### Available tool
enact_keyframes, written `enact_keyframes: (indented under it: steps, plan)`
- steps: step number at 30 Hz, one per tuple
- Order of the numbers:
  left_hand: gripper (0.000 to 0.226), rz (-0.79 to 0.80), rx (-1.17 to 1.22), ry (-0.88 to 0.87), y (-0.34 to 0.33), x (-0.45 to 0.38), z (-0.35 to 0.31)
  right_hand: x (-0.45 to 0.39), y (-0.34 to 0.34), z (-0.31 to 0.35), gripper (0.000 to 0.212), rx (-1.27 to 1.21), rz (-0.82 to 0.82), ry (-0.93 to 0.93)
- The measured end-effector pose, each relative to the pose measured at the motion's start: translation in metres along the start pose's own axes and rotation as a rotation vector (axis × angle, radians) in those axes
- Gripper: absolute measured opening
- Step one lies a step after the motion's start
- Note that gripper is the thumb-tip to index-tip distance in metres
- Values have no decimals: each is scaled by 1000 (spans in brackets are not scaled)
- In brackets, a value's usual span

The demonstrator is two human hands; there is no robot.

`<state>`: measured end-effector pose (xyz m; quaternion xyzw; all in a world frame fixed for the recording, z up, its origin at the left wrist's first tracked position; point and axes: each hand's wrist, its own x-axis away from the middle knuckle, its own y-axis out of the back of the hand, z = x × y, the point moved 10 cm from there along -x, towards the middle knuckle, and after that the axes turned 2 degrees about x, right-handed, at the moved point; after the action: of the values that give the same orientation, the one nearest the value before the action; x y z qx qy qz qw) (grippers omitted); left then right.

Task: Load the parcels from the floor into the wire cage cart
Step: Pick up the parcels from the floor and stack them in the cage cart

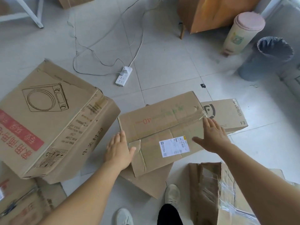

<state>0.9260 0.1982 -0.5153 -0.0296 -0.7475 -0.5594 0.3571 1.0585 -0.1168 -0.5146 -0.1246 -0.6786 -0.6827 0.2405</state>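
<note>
Pale floor tiles carry scattered cardboard. Straight fingers of the left hand press the middle parcel at its left edge; the right hand, fingers spread, hovers at its right edge. Farther left sits a large printed box, beyond it a power strip.

Both bare forearms reach forward and down from the bottom of the view. The left hand lies flat with fingers straight and together, thumb spread to the right, its palm against the left end of a cardboard parcel. The right hand has its fingers extended and slightly splayed, thumb stretched leftward, palm turned down over the parcel's right end.
</note>
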Motion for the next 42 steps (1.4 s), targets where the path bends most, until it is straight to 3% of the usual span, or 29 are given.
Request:
enact_keyframes:
  steps: [7,11,18,23,32,42]
  plan:
    - [91,60,247,270,-70,-49,11,-92,-48,-53,103,-40,42,8]
    - [102,84,346,360,-105,-66,19,-124,-73,-65,103,-184,65,-37]
    - [114,18,619,481,-133,-80,35,-153,-94,-77,121,-421,78,-132]
    - [115,-45,830,492,-142,-78,38,-159,-96,-79,114,-556,86,-131]
    - [113,-54,856,488,-114,-60,40,-138,-72,-79,108,-609,52,-156]
    - [111,-129,899,281,2,-21,29,-34,22,-84,108,-717,-131,-237]
